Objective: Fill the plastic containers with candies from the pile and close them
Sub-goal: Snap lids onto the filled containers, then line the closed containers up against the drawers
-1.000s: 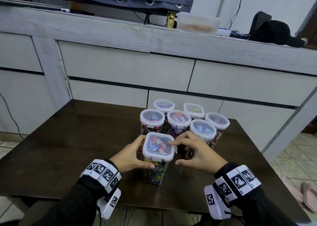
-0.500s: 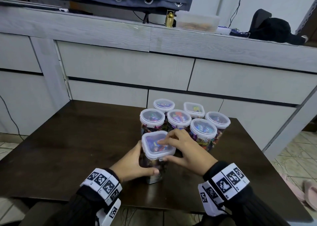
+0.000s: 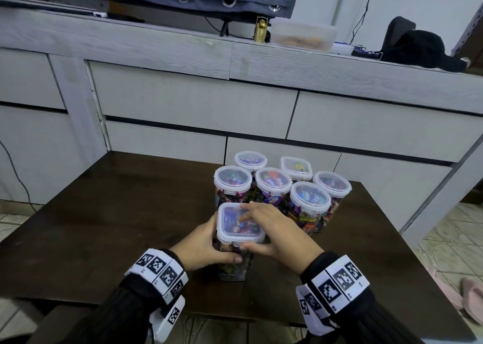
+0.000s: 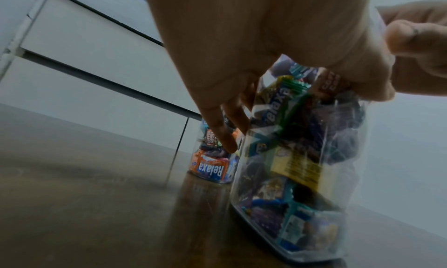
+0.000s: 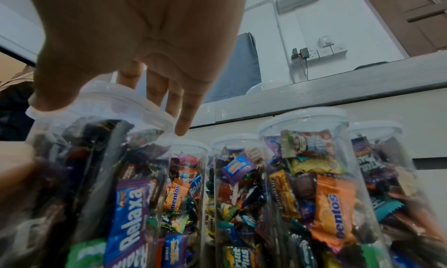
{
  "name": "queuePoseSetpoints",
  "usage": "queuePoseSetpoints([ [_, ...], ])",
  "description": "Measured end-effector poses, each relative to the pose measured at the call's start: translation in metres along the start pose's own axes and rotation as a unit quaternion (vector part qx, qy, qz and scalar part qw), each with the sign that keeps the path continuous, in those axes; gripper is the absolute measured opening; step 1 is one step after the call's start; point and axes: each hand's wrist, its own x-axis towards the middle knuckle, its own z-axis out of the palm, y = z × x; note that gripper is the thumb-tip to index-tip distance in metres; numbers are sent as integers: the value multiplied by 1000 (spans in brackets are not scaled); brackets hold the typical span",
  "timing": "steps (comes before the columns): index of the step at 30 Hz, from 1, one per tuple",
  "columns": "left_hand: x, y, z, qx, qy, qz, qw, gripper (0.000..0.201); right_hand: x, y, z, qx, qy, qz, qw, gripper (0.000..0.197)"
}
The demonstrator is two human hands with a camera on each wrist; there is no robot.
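A clear square container (image 3: 235,265) packed with wrapped candies stands near the table's front edge, its white-rimmed lid (image 3: 230,226) on top. My left hand (image 3: 206,244) grips its left side, thumb across the front wall. My right hand (image 3: 274,226) lies over the lid with straight fingers on top and the thumb along the near rim. In the left wrist view the left hand (image 4: 278,42) wraps the container (image 4: 302,157). From the right wrist, the right hand (image 5: 135,33) spans the lid (image 5: 108,98).
Several lidded, candy-filled containers (image 3: 273,182) stand clustered just behind and to the right of the near one, almost touching it. The dark table (image 3: 104,213) stands against a grey drawer cabinet (image 3: 198,100). Pink slippers (image 3: 467,296) lie on the tiled floor at the right.
My right hand moved from the lid's right edge onto its top. My left thumb slid down from the lid rim onto the container's body. The container stays in place.
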Motion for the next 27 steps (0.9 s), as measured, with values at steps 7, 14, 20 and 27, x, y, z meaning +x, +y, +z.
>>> queuePoseSetpoints([
  [7,-7,9,-7,70,29,29,997,129,-7,2,-7,76,8,13,997,41],
  [14,-10,48,-1,436,93,242,862,94,17,13,-30,45,140,99,984,24],
  [20,0,49,-2,551,-21,185,814,89,54,24,-37,-52,37,128,990,44],
  [27,-16,38,-47,563,-14,140,815,86,89,14,-14,-108,-54,131,984,61],
])
